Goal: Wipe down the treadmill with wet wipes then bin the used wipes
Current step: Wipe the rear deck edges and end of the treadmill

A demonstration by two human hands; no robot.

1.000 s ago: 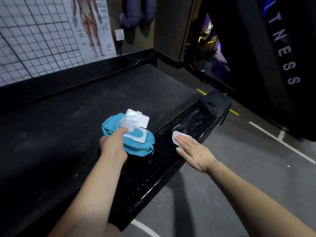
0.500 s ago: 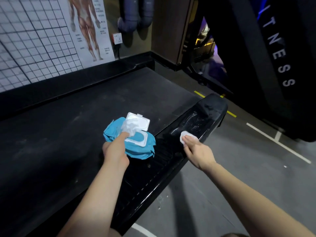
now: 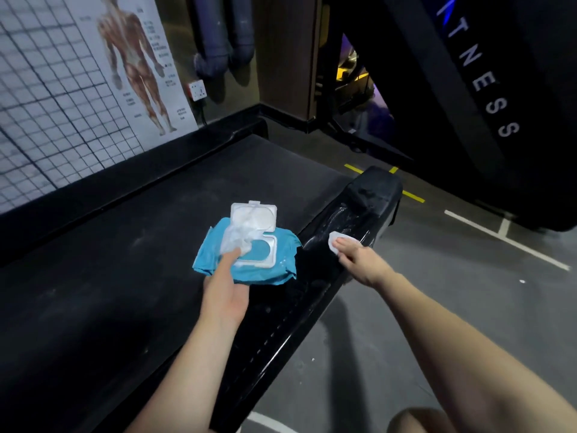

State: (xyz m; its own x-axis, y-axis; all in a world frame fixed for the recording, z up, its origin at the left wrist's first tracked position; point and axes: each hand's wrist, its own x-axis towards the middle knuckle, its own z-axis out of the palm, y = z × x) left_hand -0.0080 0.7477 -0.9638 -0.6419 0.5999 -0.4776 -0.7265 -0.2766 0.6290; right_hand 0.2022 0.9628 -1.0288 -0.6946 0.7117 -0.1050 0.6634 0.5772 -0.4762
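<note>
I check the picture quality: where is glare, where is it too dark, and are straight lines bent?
Head view: glare streaks the glossy wet side rail beside the right hand; the treadmill belt is dim with little detail; the wall grid lines bow, showing wide-angle distortion.

The treadmill (image 3: 125,276) ran off the left and bottom edges, so its full length went unseen. The right hand (image 3: 359,260) covered most of the wipe (image 3: 332,238) on the glossy side rail (image 3: 312,301), leaving only a white corner showing. The left hand (image 3: 224,292) hid the near edge of the blue wipes pack (image 3: 281,257), and its fingertip was lost in the pulled-up tissue (image 3: 235,235). The labels on the anatomy poster (image 3: 137,67) were too small to read. The lettering on the dark machine (image 3: 480,76) at upper right was cut off at the top.
</note>
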